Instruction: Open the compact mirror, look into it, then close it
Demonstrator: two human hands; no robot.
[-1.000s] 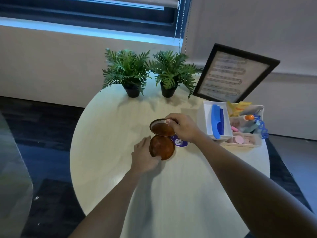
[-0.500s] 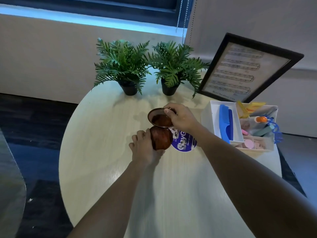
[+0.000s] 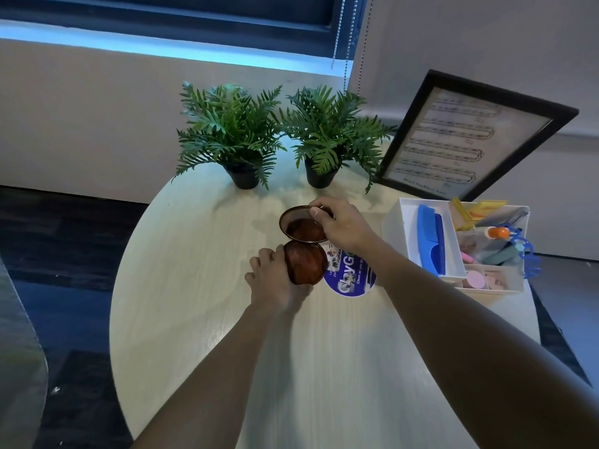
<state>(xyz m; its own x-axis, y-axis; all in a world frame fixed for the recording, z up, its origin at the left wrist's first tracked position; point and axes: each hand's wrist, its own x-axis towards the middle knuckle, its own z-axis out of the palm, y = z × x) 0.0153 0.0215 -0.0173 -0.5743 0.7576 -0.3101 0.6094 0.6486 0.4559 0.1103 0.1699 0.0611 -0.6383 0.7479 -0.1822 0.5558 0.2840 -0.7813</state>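
Note:
The round compact mirror (image 3: pixel 304 247) stands open over the middle of the pale round table (image 3: pixel 201 286). Both of its halves show a dark reddish-brown face. My left hand (image 3: pixel 275 280) grips the lower half (image 3: pixel 306 265) from the left side. My right hand (image 3: pixel 343 226) pinches the rim of the upper half (image 3: pixel 299 226) with thumb and fingers. The two halves meet at a hinge between my hands.
A round blue-and-white packet (image 3: pixel 351 275) lies under the mirror. Two potted ferns (image 3: pixel 227 134) (image 3: pixel 327 131) stand at the table's far side. A framed sheet (image 3: pixel 453 140) leans at the back right. A white organiser (image 3: pixel 402 234) holding a blue comb (image 3: pixel 431 241) sits at the right edge.
The view has dipped and drawn closer. The lower half has tilted more towards me in my left hand, and the blue packet beneath has come into sight. Both hands keep their grip.

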